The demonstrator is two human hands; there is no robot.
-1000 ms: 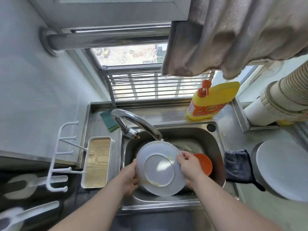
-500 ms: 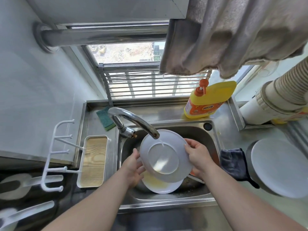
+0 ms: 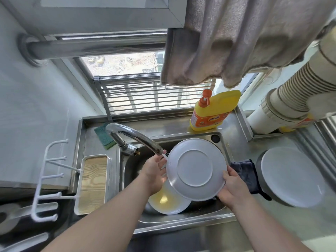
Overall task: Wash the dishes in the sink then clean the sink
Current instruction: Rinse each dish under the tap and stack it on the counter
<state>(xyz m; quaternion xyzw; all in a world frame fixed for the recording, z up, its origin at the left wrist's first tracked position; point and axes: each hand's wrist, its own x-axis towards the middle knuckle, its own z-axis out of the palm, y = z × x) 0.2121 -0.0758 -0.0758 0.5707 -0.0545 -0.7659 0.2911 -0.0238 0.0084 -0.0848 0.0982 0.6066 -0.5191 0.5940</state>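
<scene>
1. Head view: the right hand [image 3: 231,188] is gripping a round white plate [image 3: 195,169] by its lower right rim, fingers curled under the edge, holding it tilted with its smooth underside and raised foot ring facing up, above the steel sink [image 3: 181,218].
2. The left hand [image 3: 154,171] is sitting just left of the plate under the curved chrome tap [image 3: 134,136], fingers relaxed and straight, its grip apart and clamped on nothing; a thin stream of water is running from the spout onto the fingers, beside the plate's rim.
3. A second white plate [image 3: 168,202] is lying in the basin below the held one, partly hidden by it, its face glossy with yellowish liquid.
4. A green sponge [image 3: 104,136] is lying flat on the steel desk [image 3: 172,125] behind the tap, near the back left corner.
5. A yellow plastic soap bottle [image 3: 214,110] with an orange pump and label is standing at the back, just behind the sink's right corner.
6. A dark soft cloth [image 3: 248,174] is lying crumpled on the sink's right edge, next to the right hand.
7. Another round white plate-like disc [image 3: 291,176] is resting on something dark and round to the right of the cloth.
8. A white tray [image 3: 92,184] with a wood-grain bottom is sitting left of the sink, with a white hooked rack [image 3: 47,180] beside it.
9. A grey, nubby towel [image 3: 236,39] is hanging in folds over the barred window.
</scene>
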